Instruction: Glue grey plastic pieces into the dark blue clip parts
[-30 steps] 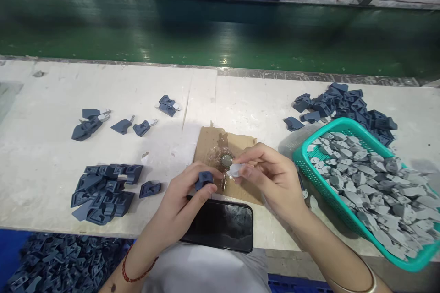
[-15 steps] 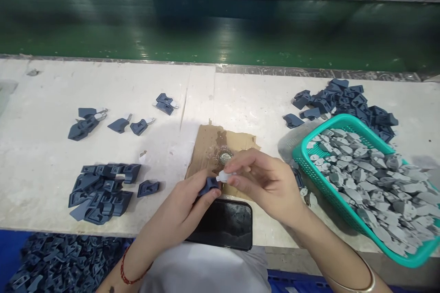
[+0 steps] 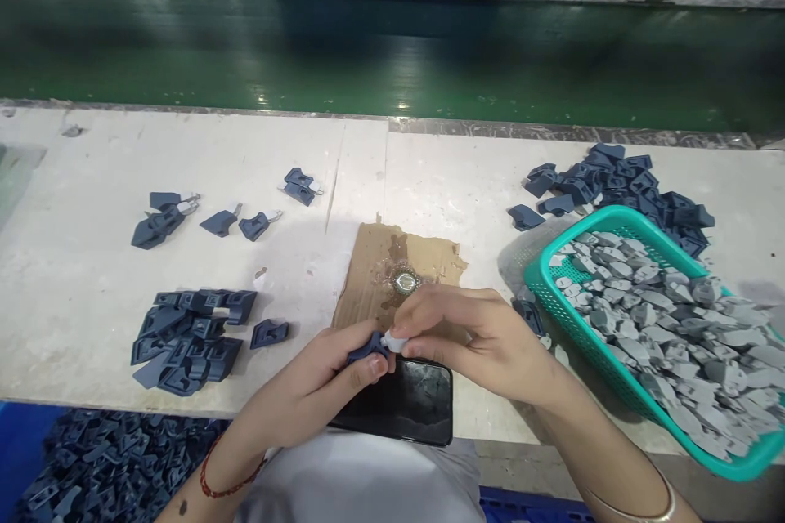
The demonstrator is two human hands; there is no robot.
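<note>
Between the thumb and fingers of my left hand (image 3: 325,376) is a dark blue plastic part (image 3: 366,348), partly covered by the fingers. My right hand (image 3: 472,335) pinches a small light grey plastic piece (image 3: 394,341), whose narrow end meets the blue part. Whether it sits inside the blue part I cannot tell. Just beyond the fingers, a small round shiny dish of clear liquid (image 3: 405,281) rests on a wet piece of brown cardboard (image 3: 361,286). Below my hands lies a black phone (image 3: 405,409).
On the right stands a teal basket (image 3: 536,274) full of grey pieces, with a blue-part pile (image 3: 631,180) behind it. Left are stacked blue parts (image 3: 190,339) and several with grey pieces attached (image 3: 254,225). A bin of blue parts (image 3: 116,466) sits lower left; a green conveyor belt (image 3: 392,57) runs behind.
Both hands have come slightly lower and closer together. The grey piece has moved down and left against the blue part, which has turned in my left hand. The view has shifted a little.
</note>
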